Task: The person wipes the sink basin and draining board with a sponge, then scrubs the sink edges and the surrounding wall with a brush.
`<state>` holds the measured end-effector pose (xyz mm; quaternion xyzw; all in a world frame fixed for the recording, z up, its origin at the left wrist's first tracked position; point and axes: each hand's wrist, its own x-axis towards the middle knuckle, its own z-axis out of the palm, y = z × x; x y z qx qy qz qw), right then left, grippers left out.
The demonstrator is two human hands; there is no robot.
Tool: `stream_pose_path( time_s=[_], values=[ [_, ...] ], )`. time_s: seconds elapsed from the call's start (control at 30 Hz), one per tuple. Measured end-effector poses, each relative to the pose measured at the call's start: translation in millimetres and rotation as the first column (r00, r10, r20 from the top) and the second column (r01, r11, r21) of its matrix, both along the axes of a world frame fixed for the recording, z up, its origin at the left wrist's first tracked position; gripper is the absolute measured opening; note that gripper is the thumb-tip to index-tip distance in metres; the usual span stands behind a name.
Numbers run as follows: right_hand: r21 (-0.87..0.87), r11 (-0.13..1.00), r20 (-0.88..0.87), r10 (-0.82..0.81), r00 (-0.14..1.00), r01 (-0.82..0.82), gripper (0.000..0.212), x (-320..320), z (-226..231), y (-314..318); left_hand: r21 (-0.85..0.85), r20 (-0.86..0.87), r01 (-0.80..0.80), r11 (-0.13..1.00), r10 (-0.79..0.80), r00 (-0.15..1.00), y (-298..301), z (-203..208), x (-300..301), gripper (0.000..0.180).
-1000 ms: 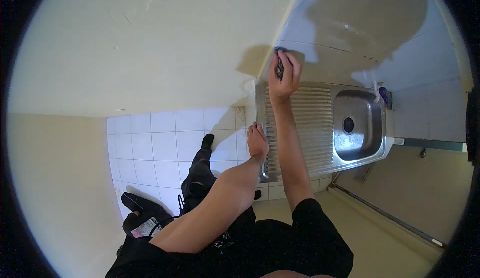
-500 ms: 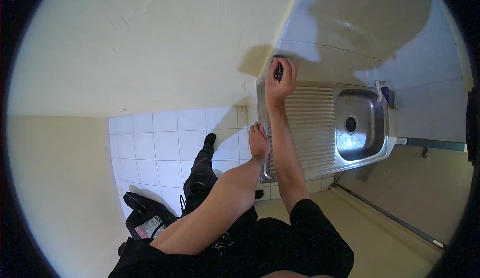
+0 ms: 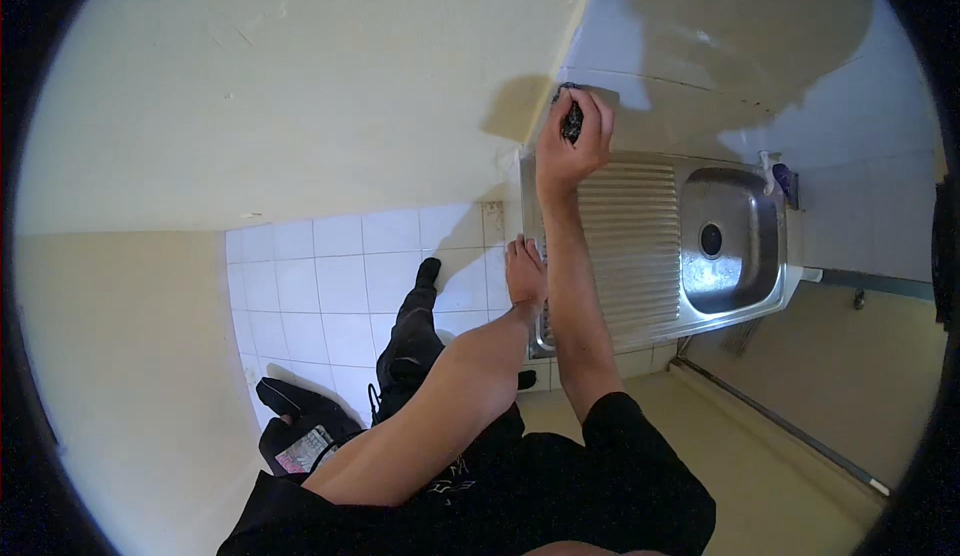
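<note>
My right hand (image 3: 573, 151) is closed around a dark, shiny metal scouring pad (image 3: 571, 122). It presses the pad against the tiled wall (image 3: 640, 116) by the corner, just above the back of the steel sink's ribbed drainboard (image 3: 625, 246). Lower down, my left hand (image 3: 523, 271) lies flat with its fingers stretched out over the drainboard's left edge. My right forearm crosses in front of part of the drainboard.
The sink basin (image 3: 730, 281) with its dark drain is on the right. A white tap (image 3: 768, 171) and a purple item (image 3: 783, 178) stand behind it. A painted wall (image 3: 300, 106) rises at the left. A black bag (image 3: 310, 436) lies on the white floor tiles (image 3: 340, 286).
My right hand has moved a little up the tiled wall with the scouring pad. My left hand stays on the drainboard's edge. The view has shifted slightly.
</note>
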<state>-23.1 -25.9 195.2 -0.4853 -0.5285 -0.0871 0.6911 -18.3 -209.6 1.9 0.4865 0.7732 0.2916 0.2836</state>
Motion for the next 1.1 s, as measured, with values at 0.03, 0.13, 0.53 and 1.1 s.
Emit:
stream_pose_path(
  time_s=[0.03,0.13,0.53,1.1],
  values=[
    [0.007,1.0,0.004,0.004,1.0,-0.004,0.014,4,-4,1,0.005,0.006,-0.002,1.0,0.002,1.0,2,1,3,0.041],
    [-0.051,0.999,-0.052,-0.01,0.999,0.008,0.014,0,-11,-2,0.006,0.003,-0.01,1.0,0.01,1.0,2,2,-1,0.04],
    [-0.099,0.994,-0.089,0.028,0.996,-0.037,0.016,-2,-10,-5,0.017,0.015,-0.021,1.0,0.021,1.0,4,9,-2,0.04],
    [-0.244,0.966,-0.111,0.065,0.992,-0.09,0.012,19,-81,-19,0.039,0.036,-0.012,0.999,0.01,0.999,0,9,6,0.039]
  ],
)
